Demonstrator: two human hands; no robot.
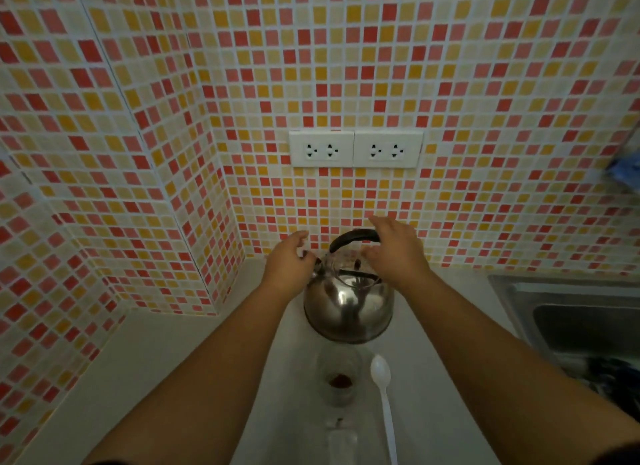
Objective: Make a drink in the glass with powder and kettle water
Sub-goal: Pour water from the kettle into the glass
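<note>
Two hands at the kettle

From the head camera, a shiny metal kettle [348, 305] stands on the white counter [166, 371]. The left hand [289, 262] pinches something small at its top, too blurry to name. The right hand [393, 248] hangs open beside the black handle [356, 238]. The glass [339, 378], with brown powder [340, 381] inside, stands just in front, a white spoon [383, 392] beside it

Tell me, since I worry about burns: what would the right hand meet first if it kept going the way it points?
Probably the black arched handle of the shiny steel kettle: the right hand hovers open just right of it, fingers aimed leftward. Depth is unclear.
</note>
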